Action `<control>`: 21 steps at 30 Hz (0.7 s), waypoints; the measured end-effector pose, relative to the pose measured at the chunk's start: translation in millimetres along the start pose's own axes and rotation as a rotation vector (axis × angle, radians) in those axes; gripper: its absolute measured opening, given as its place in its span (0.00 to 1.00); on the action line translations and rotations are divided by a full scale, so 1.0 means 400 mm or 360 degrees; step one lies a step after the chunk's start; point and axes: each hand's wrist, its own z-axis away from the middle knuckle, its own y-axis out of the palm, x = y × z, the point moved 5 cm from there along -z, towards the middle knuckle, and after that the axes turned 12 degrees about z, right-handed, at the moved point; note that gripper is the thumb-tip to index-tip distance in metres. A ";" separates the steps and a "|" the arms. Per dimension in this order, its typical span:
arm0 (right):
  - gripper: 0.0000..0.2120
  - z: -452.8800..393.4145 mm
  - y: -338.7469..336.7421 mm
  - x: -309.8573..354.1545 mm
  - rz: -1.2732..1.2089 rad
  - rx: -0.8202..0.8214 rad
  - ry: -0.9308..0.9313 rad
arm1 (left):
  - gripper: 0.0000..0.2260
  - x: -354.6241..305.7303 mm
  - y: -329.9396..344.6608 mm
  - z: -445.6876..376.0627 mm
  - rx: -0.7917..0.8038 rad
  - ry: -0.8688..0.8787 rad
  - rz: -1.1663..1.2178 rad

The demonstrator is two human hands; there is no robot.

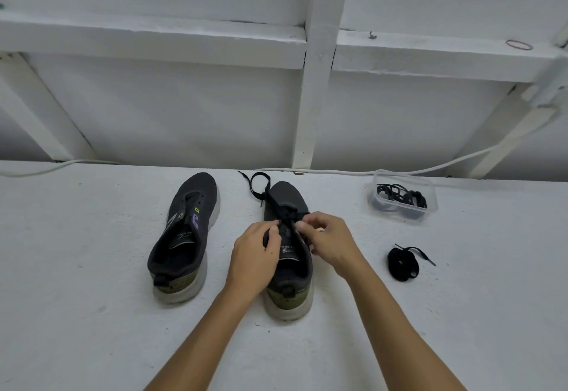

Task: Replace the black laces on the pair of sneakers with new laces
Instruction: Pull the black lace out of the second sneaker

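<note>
Our left hand [256, 247] and right hand [330, 241] cover the eyelets and tongue of the right shoe [287, 267], so we cannot tell how far its lace [258, 186] is threaded. Both forearms leave the bottom edge. The tub [402, 198] blurs its dark tangled contents.

Both forearms reach forward and converge. The left hand [256, 249] curls in a pinching grip. The right hand [330, 241] pinches likewise, fingertips nearly meeting.

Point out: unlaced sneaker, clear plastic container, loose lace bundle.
unlaced sneaker [196, 198]: head view, toe upper.
clear plastic container [431, 198]: head view, right wall.
loose lace bundle [401, 263]: head view, coil middle.
</note>
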 end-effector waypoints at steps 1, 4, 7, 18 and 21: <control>0.04 -0.012 -0.018 0.001 0.0000 -0.0160 -0.0009 | 0.14 0.000 0.001 0.000 0.0008 0.0002 0.0005; 0.02 -0.032 -0.092 -0.011 -0.0368 -0.0741 0.0111 | 0.14 0.000 0.002 0.001 0.0025 0.0003 0.0018; 0.11 -0.021 -0.108 -0.029 -0.0431 -0.0800 0.0254 | 0.14 0.001 0.000 0.000 0.0020 0.0008 0.0012; 0.10 -0.009 -0.042 -0.010 -0.0329 -0.0492 0.0188 | 0.14 0.004 0.001 -0.001 0.0016 0.0019 0.0014; 0.10 -0.011 -0.069 -0.035 -0.0468 -0.0701 0.0326 | 0.14 0.003 0.002 -0.001 0.0026 0.0019 0.0027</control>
